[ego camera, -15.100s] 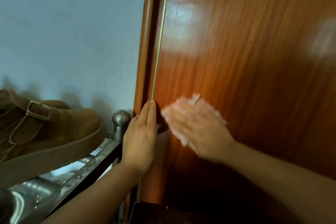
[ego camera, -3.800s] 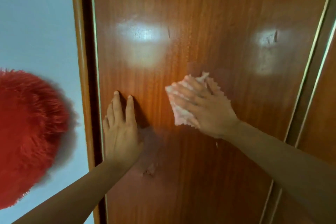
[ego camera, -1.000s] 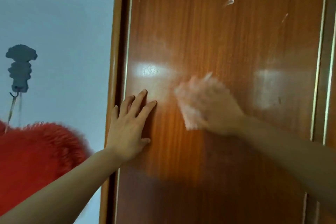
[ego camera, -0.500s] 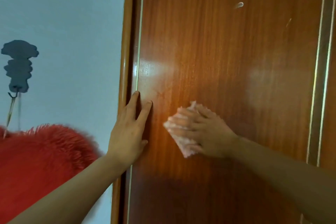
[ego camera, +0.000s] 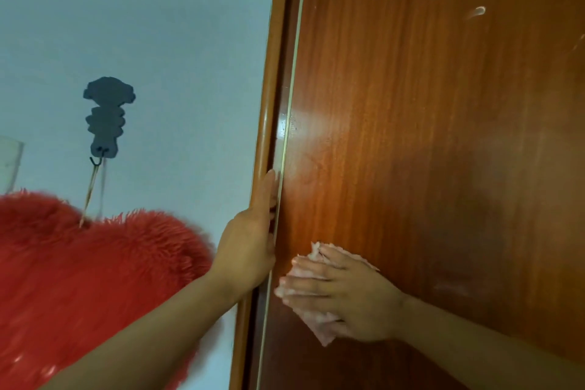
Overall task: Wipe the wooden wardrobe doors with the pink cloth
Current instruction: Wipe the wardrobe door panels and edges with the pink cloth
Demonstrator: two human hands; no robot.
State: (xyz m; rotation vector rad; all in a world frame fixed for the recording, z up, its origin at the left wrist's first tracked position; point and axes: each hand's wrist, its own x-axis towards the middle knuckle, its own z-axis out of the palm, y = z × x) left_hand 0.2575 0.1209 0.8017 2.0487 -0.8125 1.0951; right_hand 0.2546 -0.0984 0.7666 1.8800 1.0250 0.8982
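Head view: right hand (ego camera: 351,296) presses cloth (ego camera: 311,317) flat on door (ego camera: 427,136) at 6 o'clock, fingers straight, together. Left hand (ego camera: 250,244), at 9 o'clock from cloth, rests straight fingers on frame (ego camera: 269,104). Red fluffy cushion (ego camera: 88,279) at 8 o'clock.

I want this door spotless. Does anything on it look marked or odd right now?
Yes. A pale curved smear sits high on the wardrobe door, well above the pink cloth under the right hand. A fainter streak lies near the right edge.
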